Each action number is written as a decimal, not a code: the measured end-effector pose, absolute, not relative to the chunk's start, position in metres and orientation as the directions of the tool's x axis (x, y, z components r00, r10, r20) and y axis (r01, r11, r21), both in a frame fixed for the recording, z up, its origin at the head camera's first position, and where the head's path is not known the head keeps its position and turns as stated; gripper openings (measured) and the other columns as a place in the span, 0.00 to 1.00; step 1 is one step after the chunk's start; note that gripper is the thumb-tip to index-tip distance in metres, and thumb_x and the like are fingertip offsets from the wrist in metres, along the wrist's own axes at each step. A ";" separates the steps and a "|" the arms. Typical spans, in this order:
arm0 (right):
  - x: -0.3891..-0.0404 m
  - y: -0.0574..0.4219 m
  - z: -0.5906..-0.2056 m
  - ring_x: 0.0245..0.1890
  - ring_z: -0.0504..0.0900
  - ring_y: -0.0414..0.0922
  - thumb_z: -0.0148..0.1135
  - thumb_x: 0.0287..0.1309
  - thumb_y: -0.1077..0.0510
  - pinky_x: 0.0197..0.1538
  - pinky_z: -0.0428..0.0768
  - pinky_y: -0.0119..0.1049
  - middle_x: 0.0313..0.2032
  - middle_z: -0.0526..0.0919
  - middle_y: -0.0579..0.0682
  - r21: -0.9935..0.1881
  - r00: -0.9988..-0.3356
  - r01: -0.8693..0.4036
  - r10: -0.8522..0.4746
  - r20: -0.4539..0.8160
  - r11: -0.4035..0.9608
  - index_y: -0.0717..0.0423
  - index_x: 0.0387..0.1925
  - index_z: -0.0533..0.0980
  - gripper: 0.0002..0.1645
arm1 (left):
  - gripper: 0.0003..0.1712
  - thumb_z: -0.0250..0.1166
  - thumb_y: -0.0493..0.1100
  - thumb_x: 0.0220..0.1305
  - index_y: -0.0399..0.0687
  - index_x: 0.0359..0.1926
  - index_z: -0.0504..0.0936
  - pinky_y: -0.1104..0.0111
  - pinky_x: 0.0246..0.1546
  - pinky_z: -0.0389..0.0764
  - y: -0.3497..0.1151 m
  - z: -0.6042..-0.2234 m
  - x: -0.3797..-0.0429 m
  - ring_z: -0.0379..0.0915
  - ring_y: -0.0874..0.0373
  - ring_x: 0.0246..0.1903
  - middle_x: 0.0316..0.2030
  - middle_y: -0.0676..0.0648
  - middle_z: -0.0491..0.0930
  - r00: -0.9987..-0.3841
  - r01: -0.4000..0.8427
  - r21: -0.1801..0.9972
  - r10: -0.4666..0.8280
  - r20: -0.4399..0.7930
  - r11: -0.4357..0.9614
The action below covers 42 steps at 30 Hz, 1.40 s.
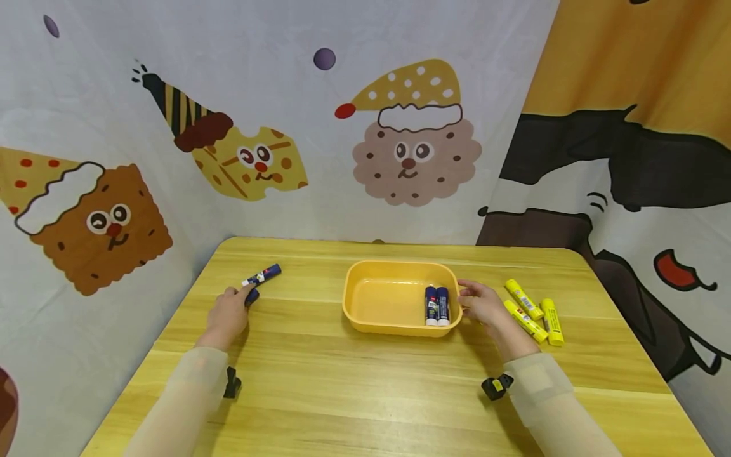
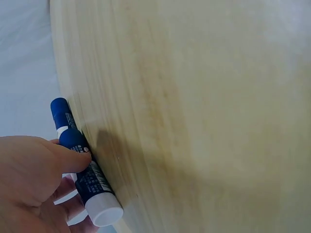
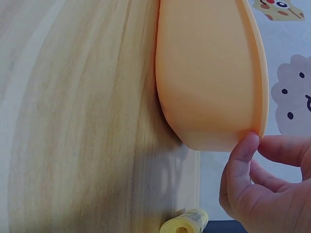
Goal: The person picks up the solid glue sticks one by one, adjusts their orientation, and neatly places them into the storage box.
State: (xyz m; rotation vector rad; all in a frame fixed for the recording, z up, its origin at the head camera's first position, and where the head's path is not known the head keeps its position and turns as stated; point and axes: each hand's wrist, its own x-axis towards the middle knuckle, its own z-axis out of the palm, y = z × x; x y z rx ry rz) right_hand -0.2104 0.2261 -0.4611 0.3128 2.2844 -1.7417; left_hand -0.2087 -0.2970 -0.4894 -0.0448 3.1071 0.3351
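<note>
At the left of the table my left hand (image 1: pixel 225 317) grips a dark blue glue stick (image 2: pixel 95 182) with a white end, the thumb lying across its barrel in the left wrist view. Just beyond it lies a second blue glue stick (image 1: pixel 267 274), partly covered by the fingers. My right hand (image 1: pixel 482 304) pinches the right rim of a yellow-orange plastic tray (image 1: pixel 371 327) between thumb and finger. Inside that tray, against its right end, two blue glue sticks (image 1: pixel 431 307) stand side by side, white ends toward me.
Several yellow glue sticks (image 1: pixel 552 322) lie in a loose group to the right of my right hand. The wooden table (image 1: pixel 342 393) backs onto a curtain (image 1: pixel 274 51) printed with cartoon biscuits, and fabric also hangs along both sides.
</note>
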 end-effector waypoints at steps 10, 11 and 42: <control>-0.210 0.227 -0.462 0.35 0.71 0.39 0.51 0.64 0.67 0.36 0.79 0.30 0.47 0.68 0.56 -0.916 -0.948 0.311 0.013 -0.318 0.253 0.64 0.68 0.59 0.31 | 0.28 0.54 0.33 0.66 0.49 0.67 0.65 0.48 0.29 0.77 -0.297 -0.488 -0.211 0.71 0.36 0.41 0.47 0.31 0.69 -1.000 -0.010 0.208 -0.007 -0.016 0.978; -0.210 0.227 -0.462 0.35 0.71 0.39 0.51 0.64 0.67 0.36 0.79 0.30 0.47 0.68 0.56 -0.917 -0.948 0.310 0.013 -0.317 0.252 0.64 0.68 0.59 0.31 | 0.28 0.54 0.34 0.66 0.49 0.67 0.65 0.48 0.29 0.77 -0.297 -0.488 -0.211 0.71 0.36 0.41 0.47 0.31 0.69 -1.000 -0.009 0.213 -0.007 -0.013 0.977; -0.210 0.225 -0.459 0.38 0.71 0.41 0.50 0.65 0.67 0.36 0.79 0.29 0.49 0.68 0.56 -0.905 -0.940 0.334 0.031 -0.339 0.265 0.61 0.68 0.60 0.30 | 0.35 0.61 0.44 0.65 0.46 0.70 0.58 0.64 0.34 0.78 -0.252 -0.475 -0.224 0.74 0.43 0.44 0.50 0.32 0.71 -0.992 -0.114 0.713 -0.044 -0.116 0.692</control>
